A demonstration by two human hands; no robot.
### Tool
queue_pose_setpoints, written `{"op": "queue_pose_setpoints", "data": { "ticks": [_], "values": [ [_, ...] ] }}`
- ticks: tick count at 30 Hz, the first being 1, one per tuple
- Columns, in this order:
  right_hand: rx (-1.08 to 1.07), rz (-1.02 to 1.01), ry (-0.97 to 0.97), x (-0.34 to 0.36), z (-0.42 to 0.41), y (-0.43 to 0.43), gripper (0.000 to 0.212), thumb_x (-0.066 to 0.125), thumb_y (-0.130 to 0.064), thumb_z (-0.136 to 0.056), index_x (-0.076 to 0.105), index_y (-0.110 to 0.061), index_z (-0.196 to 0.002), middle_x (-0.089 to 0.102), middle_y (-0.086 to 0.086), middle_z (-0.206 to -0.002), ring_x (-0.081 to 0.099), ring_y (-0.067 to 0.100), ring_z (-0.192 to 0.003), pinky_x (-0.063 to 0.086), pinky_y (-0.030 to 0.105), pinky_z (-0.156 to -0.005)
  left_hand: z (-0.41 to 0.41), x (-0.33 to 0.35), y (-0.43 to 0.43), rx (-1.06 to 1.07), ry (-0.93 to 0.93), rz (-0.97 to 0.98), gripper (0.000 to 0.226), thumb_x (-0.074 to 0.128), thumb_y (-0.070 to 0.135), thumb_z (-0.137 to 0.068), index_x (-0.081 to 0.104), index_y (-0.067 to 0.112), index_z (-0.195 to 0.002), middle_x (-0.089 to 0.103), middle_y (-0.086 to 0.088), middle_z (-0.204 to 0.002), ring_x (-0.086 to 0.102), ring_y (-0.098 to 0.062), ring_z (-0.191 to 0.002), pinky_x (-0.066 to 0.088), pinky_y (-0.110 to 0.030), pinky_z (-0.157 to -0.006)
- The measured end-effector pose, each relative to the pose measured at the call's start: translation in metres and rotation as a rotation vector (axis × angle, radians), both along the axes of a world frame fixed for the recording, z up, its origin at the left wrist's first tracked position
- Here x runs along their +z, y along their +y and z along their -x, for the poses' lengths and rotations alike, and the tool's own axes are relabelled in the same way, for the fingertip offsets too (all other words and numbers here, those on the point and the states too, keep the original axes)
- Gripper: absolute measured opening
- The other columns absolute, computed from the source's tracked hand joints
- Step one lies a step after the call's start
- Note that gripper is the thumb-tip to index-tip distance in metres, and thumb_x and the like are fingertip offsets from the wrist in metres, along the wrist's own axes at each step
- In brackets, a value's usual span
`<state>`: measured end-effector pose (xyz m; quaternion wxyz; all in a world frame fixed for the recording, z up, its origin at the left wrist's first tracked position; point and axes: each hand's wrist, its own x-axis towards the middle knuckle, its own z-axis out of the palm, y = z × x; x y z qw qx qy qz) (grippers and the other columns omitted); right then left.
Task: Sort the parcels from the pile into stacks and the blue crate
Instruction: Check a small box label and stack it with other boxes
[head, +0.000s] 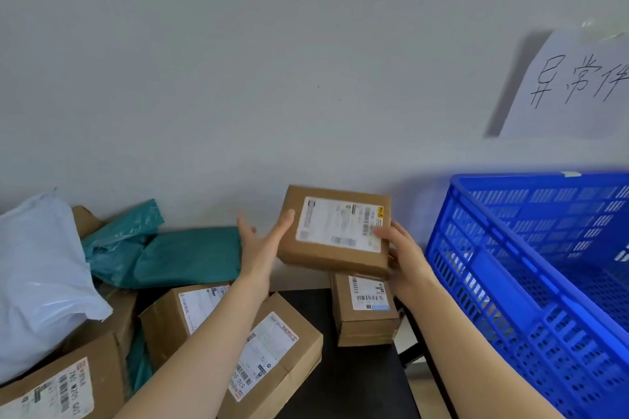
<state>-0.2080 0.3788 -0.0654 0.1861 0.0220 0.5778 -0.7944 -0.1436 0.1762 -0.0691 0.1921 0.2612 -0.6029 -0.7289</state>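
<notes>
The table (347, 381) has a black top and stands against the wall. Near its right edge sits a small stack (366, 320) of brown boxes, and the upper box carries a white label. Left of the stack, after a bare black strip, a longer box (272, 350) lies slanted with its label up. Behind this one is 1 more box (177, 313), and further left there is a big box (78, 381). Whether these 2 touch the top itself is hidden.
</notes>
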Motion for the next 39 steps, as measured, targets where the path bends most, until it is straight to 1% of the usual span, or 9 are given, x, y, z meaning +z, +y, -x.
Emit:
{"op": "queue_pose_setpoints", "data": {
  "ticks": [6, 10, 13, 17, 22, 26, 29, 34, 39],
  "values": [
    [0.177, -0.230, 0.083, -0.007, 0.001, 0.026, 0.065, 0.071, -0.016, -0.079, 0.048, -0.028, -0.139, 0.074, 0.010, -0.104, 0.071, 0.028, -0.095, 0.057, 0.039, -0.078, 0.002, 0.004, -0.003, -0.427, -0.205, 0.223, 0.080, 0.070, 0.072, -0.062, 0.056, 0.031, -0.130, 0.053, 0.004, -0.138, 0.044, -0.022, -0.130, 0.024, -0.046, -0.114],
    [0.272, -0.303, 0.121, -0.005, 0.006, 0.036, 0.077, 0.077, -0.022, -0.067, 0.048, -0.031, -0.138, 0.074, 0.009, -0.103, 0.070, 0.028, -0.097, 0.055, 0.041, -0.089, -0.001, 0.001, -0.013, -0.700, -0.321, 0.101, 0.065, 0.076, 0.057, -0.066, 0.061, 0.030, -0.122, 0.070, -0.004, -0.114, 0.061, -0.023, -0.111, 0.047, -0.042, -0.098],
    [0.324, -0.301, 0.130, -0.002, 0.012, 0.039, 0.081, 0.077, -0.030, -0.058, 0.050, -0.031, -0.135, 0.074, 0.008, -0.103, 0.070, 0.025, -0.095, 0.054, 0.037, -0.086, 0.002, 0.000, -0.016, -0.812, -0.393, 0.159, 0.079, 0.083, 0.058, -0.048, 0.060, 0.030, -0.118, 0.073, -0.002, -0.106, 0.066, -0.021, -0.103, 0.053, -0.034, -0.083],
    [0.168, -0.307, 0.193, 0.008, 0.022, 0.033, 0.066, 0.075, -0.026, -0.078, 0.049, -0.028, -0.139, 0.070, 0.004, -0.111, 0.067, 0.017, -0.096, 0.051, 0.031, -0.086, 0.010, -0.005, -0.007, -0.696, -0.373, 0.106, 0.080, 0.082, 0.051, -0.039, 0.064, 0.024, -0.111, 0.074, -0.006, -0.100, 0.065, -0.025, -0.101, 0.054, -0.037, -0.082],
    [-0.065, -0.289, 0.129, 0.007, 0.047, 0.031, 0.069, 0.061, -0.048, -0.089, 0.031, -0.031, -0.149, 0.035, -0.004, -0.153, 0.035, 0.023, -0.138, 0.029, 0.043, -0.112, 0.032, -0.004, 0.011, -0.420, -0.253, -0.281, 0.047, 0.076, 0.043, -0.072, 0.057, 0.022, -0.110, 0.066, -0.016, -0.111, 0.061, -0.035, -0.105, 0.052, -0.051, -0.088],
    [-0.018, -0.368, 0.089, 0.005, 0.059, 0.023, 0.057, 0.050, -0.050, -0.095, 0.037, -0.029, -0.146, 0.044, -0.003, -0.146, 0.044, 0.022, -0.130, 0.038, 0.041, -0.102, 0.050, -0.005, 0.041, -0.408, -0.238, -0.257, 0.032, 0.065, 0.047, -0.083, 0.059, 0.023, -0.103, 0.066, -0.013, -0.108, 0.060, -0.030, -0.103, 0.049, -0.047, -0.094],
    [0.076, -0.375, 0.056, -0.001, 0.060, 0.016, 0.038, 0.047, -0.046, -0.098, 0.051, -0.031, -0.132, 0.064, -0.005, -0.119, 0.061, 0.013, -0.099, 0.050, 0.031, -0.079, 0.059, -0.018, 0.062, -0.440, -0.291, -0.259, 0.038, 0.064, 0.052, -0.082, 0.060, 0.024, -0.107, 0.067, -0.012, -0.108, 0.061, -0.029, -0.104, 0.050, -0.045, -0.094],
    [0.120, -0.419, 0.039, -0.025, 0.069, 0.019, 0.045, 0.046, -0.042, -0.099, 0.043, -0.030, -0.142, 0.064, -0.002, -0.120, 0.063, 0.018, -0.105, 0.050, 0.041, -0.098, 0.067, -0.037, 0.076, -0.425, -0.322, -0.210, 0.035, 0.054, 0.057, -0.088, 0.056, 0.029, -0.110, 0.064, -0.007, -0.112, 0.059, -0.025, -0.105, 0.049, -0.046, -0.096],
    [0.135, -0.412, 0.014, -0.030, 0.072, 0.018, 0.040, 0.042, -0.033, -0.102, 0.042, -0.030, -0.142, 0.063, -0.004, -0.116, 0.062, 0.013, -0.097, 0.052, 0.029, -0.079, 0.076, -0.044, 0.077, -0.418, -0.349, -0.127, 0.044, 0.052, 0.058, -0.089, 0.049, 0.027, -0.121, 0.062, -0.003, -0.114, 0.056, -0.022, -0.108, 0.041, -0.046, -0.104]
  ]
}}
